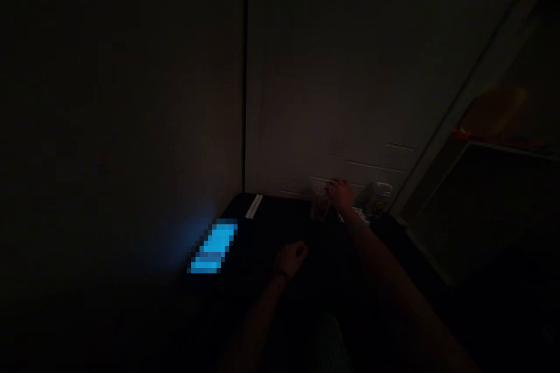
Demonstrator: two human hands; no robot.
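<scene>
The room is very dark. My right hand (340, 193) reaches forward to the back of a dark table (280, 227), its fingers curled on a small pale container (320, 205) by the wall. My left hand (292, 259) rests lower on the table with fingers curled in; whether anything is in it cannot be made out. A second pale container (378, 198) stands just right of my right hand.
A glowing blue screen (214, 246) lies at the table's left edge. Two thin white sticks (254, 206) lie near the back left corner. A pale wall with a dark vertical seam (245, 70) rises behind. A dim shelf or box (494, 116) sits at the right.
</scene>
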